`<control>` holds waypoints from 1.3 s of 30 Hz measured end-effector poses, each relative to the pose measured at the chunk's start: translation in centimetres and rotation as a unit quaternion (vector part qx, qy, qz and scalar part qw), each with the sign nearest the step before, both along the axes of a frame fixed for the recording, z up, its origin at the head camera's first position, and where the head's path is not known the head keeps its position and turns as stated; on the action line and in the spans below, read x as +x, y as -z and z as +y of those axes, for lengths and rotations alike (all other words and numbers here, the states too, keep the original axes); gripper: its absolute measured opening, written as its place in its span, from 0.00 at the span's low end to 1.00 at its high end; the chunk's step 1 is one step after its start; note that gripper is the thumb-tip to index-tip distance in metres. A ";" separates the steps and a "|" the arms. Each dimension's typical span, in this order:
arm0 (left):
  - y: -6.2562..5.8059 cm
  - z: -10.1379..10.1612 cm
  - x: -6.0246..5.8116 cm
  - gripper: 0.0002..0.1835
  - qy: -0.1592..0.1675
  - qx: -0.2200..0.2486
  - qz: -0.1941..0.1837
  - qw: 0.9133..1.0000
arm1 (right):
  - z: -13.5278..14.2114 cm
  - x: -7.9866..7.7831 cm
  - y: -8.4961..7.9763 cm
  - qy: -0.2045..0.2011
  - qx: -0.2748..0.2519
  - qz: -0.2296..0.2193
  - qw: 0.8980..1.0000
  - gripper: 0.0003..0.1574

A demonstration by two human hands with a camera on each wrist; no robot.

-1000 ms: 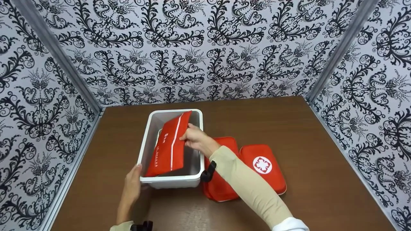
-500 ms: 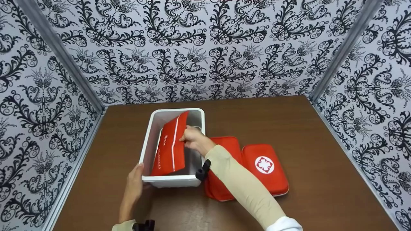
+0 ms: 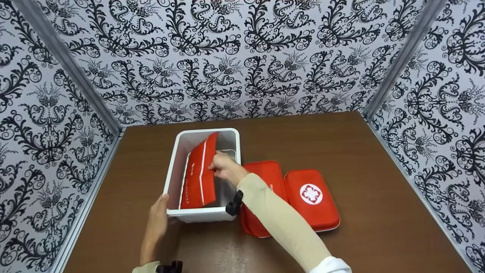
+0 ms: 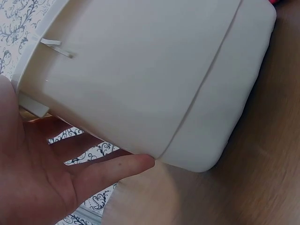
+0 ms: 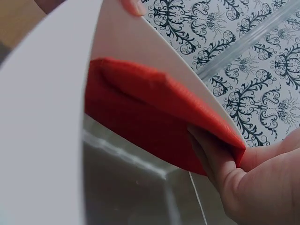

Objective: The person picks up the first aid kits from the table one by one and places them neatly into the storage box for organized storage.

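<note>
My right hand (image 3: 223, 166) pinches the right edge of a flat red pouch (image 3: 197, 174) with a white stripe and small white lettering. The pouch leans inside a deep white plastic bin (image 3: 204, 216), its left side lower down along the wall. In the right wrist view, fingers (image 5: 211, 154) are tucked behind the folded edge of the pouch, thumb on the opposite side. My left hand (image 3: 157, 220) grips the bin's near left corner, thumb over the rim. The left wrist view shows its fingers spread along the outer wall (image 4: 140, 84).
Right of the bin, a red zip case (image 3: 269, 174) lies partly hidden under my right forearm. Beside it is a second red case (image 3: 322, 216) with a round white cross emblem. Patterned walls (image 3: 227, 76) enclose the brown table (image 3: 303, 140) at back and sides.
The red pouch has shifted left and deeper into the bin, standing steeper. My right hand has moved slightly left with it. The left hand stays at the bin's corner.
</note>
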State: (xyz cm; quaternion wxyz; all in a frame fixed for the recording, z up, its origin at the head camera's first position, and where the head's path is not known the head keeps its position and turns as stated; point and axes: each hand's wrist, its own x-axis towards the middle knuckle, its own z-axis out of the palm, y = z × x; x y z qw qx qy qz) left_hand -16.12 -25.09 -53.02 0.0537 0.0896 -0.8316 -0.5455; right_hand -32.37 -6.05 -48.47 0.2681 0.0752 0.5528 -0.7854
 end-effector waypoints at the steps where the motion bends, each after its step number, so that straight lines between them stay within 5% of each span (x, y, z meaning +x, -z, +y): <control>1: 0.0 0.0 0.0 0.32 0.001 0.002 0.000 1.000 | -0.1 -0.8 1.1 -0.001 -0.001 0.002 1.000 0.47; 7: 0.1 0.0 -0.1 0.32 0.000 0.006 -0.006 1.000 | -0.4 -3.8 5.3 0.018 0.037 -0.008 0.999 0.24; 12: 0.2 -0.1 -0.1 0.32 -0.004 0.004 -0.013 1.000 | 0.5 -0.6 0.2 0.019 0.100 -0.023 0.994 0.19; 15: 0.1 -0.1 0.0 0.33 -0.004 0.005 -0.010 1.000 | 1.0 0.3 -1.3 -0.002 0.108 -0.030 0.994 0.16; 19: 0.0 0.0 0.1 0.33 -0.007 0.005 -0.006 1.000 | 1.4 0.5 -1.9 -0.017 0.117 -0.043 0.992 0.06; 24: 0.0 0.1 0.3 0.34 -0.002 0.000 -0.013 1.000 | 1.8 0.7 -2.1 -0.017 0.153 -0.032 0.988 0.23; 30: -0.1 0.1 0.2 0.34 0.003 0.009 -0.014 1.000 | 2.2 0.8 -2.6 -0.028 0.179 -0.021 0.983 0.09; 36: 0.0 0.1 0.2 0.33 0.003 0.008 -0.009 1.000 | 2.3 0.9 -2.9 -0.050 0.219 -0.012 0.974 0.22; 39: 0.0 0.0 0.2 0.33 0.000 0.005 -0.011 1.000 | 2.1 1.0 -2.9 -0.045 0.233 0.010 0.971 0.11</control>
